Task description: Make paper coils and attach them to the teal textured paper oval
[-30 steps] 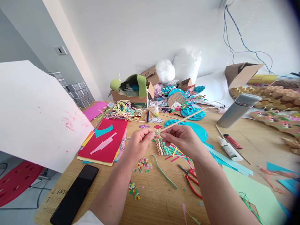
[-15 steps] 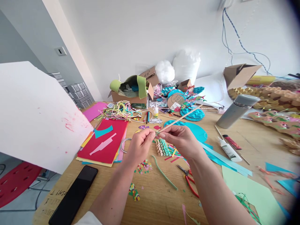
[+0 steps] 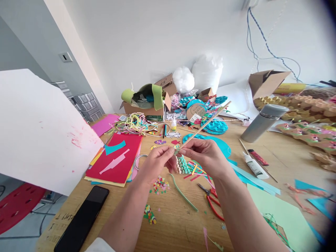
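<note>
Both hands meet over the middle of the table. My right hand [image 3: 203, 155] pinches a thin wooden stick [image 3: 207, 123], which slants up to the right. At the stick's lower end, a pale green strip [image 3: 176, 150] is wrapped round it. My left hand [image 3: 160, 157] is closed, thumb and forefinger pinching that strip. Just below the hands lie beige and teal twisted pieces [image 3: 183, 165], partly covered by my fingers. A loose green strip [image 3: 182, 194] curves on the table nearer to me. Red-handled pliers [image 3: 211, 201] rest under my right forearm.
Left of my hands are red paper sheets [image 3: 115, 162] and a black phone [image 3: 82, 217]. A grey flask [image 3: 264, 122], a white glue bottle [image 3: 255, 166] and pale green paper [image 3: 280, 213] lie or stand to the right. Paper confetti [image 3: 160, 185] is scattered below; a cluttered box [image 3: 144, 106] stands behind.
The wooden stick now points more steeply upward. My left fingers have shifted slightly and its lower fingers show beneath the strip. The view has moved a little.
</note>
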`<action>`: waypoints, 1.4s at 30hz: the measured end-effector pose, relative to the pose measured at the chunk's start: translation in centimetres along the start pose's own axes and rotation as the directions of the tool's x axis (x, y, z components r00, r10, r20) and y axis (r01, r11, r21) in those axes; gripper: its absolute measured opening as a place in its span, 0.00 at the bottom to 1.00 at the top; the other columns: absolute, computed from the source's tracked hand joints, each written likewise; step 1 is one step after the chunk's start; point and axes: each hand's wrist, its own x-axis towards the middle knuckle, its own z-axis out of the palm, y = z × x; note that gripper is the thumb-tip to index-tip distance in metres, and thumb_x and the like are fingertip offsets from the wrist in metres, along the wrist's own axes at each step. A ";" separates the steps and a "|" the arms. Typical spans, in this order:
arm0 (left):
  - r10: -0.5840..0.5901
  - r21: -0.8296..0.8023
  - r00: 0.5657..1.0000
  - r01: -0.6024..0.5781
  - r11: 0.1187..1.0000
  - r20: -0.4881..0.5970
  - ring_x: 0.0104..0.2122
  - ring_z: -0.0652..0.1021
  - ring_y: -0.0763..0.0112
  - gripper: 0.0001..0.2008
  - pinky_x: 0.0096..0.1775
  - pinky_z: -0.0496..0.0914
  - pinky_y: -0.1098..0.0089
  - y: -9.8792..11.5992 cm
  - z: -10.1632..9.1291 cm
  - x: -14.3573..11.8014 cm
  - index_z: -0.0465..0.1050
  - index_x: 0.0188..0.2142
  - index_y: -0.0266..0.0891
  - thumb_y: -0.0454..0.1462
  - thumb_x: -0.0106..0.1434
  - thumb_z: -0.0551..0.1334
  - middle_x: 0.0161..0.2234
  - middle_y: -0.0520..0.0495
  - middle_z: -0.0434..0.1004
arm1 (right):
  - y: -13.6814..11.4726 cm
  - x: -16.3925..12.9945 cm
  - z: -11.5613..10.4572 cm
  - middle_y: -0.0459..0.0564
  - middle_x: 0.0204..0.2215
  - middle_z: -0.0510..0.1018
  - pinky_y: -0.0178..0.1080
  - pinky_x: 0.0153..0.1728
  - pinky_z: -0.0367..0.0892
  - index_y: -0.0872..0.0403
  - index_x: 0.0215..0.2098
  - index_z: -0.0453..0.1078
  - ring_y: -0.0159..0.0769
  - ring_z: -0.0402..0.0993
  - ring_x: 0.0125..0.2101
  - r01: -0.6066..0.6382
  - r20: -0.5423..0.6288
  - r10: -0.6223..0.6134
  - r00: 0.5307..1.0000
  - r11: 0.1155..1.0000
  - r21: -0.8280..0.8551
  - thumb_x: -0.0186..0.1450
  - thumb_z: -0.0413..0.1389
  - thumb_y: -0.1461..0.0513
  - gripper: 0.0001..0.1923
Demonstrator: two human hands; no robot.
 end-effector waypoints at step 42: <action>-0.182 -0.137 0.945 0.225 0.965 0.271 0.19 0.70 0.78 0.13 0.24 0.64 0.74 -1.0 -1.6 0.9 0.77 0.29 0.32 0.43 0.57 0.67 0.20 0.50 0.70 | 1.1 0.4 -1.8 0.51 0.23 0.80 0.36 0.26 0.63 0.56 0.25 0.77 0.33 0.71 0.24 -0.193 0.150 0.202 0.968 0.978 -0.076 0.51 0.69 0.53 0.14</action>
